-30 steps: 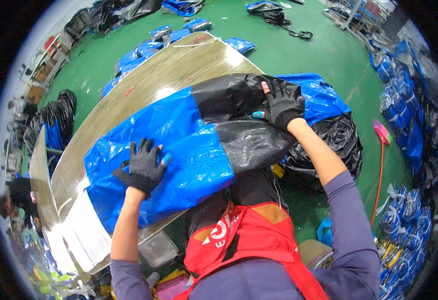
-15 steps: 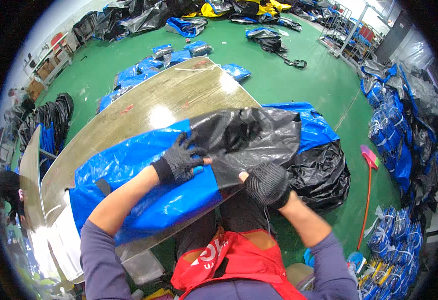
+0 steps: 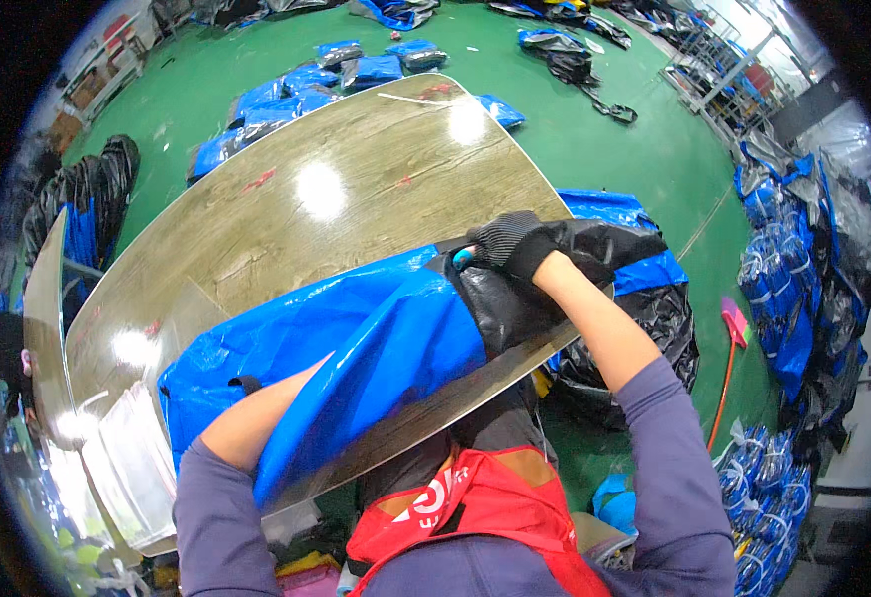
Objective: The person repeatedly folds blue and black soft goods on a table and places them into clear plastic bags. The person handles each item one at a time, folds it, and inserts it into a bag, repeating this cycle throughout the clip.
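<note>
A large blue-and-black plastic tarpaulin (image 3: 386, 328) lies folded and creased across the near part of the wood-patterned table (image 3: 256, 229). At the far edge of its black section, my right hand (image 3: 517, 246), in a black-and-grey glove, is closed on the material. A bit of light blue shows at a fingertip. My left forearm (image 3: 266, 413) passes into or beneath the blue section, which covers my left hand, so those fingers are hidden. The black end of the tarpaulin reaches toward the table's right edge, beside more black and blue sheeting (image 3: 644, 318).
Folded blue packets (image 3: 371, 72) lie on the green floor beyond the table. Bundled blue sheets (image 3: 778, 269) are piled at the right, near a pink dustpan-like tool (image 3: 734, 323) with an orange handle. Black and blue sheeting (image 3: 97, 214) stands at the left.
My left hand has gone from on top of the tarpaulin to out of sight under the blue material. The right hand has moved farther away and gripped the black part, now bunched up.
</note>
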Demonstrator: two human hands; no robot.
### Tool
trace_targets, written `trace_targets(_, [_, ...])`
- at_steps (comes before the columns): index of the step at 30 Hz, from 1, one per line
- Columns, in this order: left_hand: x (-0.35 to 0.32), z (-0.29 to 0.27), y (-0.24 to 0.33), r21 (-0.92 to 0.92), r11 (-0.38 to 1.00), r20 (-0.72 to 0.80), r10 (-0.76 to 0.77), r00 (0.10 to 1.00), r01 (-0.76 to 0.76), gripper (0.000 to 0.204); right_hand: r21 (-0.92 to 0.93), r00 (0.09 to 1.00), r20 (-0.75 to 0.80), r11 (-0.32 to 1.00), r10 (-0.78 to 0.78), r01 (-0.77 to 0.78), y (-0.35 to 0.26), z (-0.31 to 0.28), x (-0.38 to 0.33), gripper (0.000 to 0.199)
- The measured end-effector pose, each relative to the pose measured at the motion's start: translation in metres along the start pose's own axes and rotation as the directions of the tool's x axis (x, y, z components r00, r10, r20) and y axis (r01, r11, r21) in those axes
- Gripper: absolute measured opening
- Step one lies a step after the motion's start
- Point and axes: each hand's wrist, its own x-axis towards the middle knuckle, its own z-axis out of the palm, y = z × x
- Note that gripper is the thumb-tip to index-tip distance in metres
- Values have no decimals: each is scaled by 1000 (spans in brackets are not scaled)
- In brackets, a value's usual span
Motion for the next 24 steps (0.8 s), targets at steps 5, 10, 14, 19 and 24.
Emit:
trace_targets(5, [-102, -39, -34, -773, 430, 401, -237, 885, 466, 51, 135, 991, -82, 987, 104, -92, -8, -30, -33, 33])
trace_targets(10, [-306, -86, -27, -738, 325, 298, -630, 717, 592, 48, 91, 936, -10, 932, 353, -350, -1, -16, -46, 51])
trace_targets(14, [-375, -62, 4, -982, 119, -188, -629, 755, -146, 58, 66, 926, 12, 924, 377, -377, 9, 6, -31, 50])
trace_targets(19, [-372, 9, -6, -923, 381, -367, -912, 182, 49, 57, 73, 930, -48, 930, 365, -361, 11, 6, -34, 48])
trace_targets(24, [-343, -10, -22, -125, 275, -388, -898, 208, 953, 42, 102, 901, -79, 902, 427, -419, 6, 12, -62, 48])
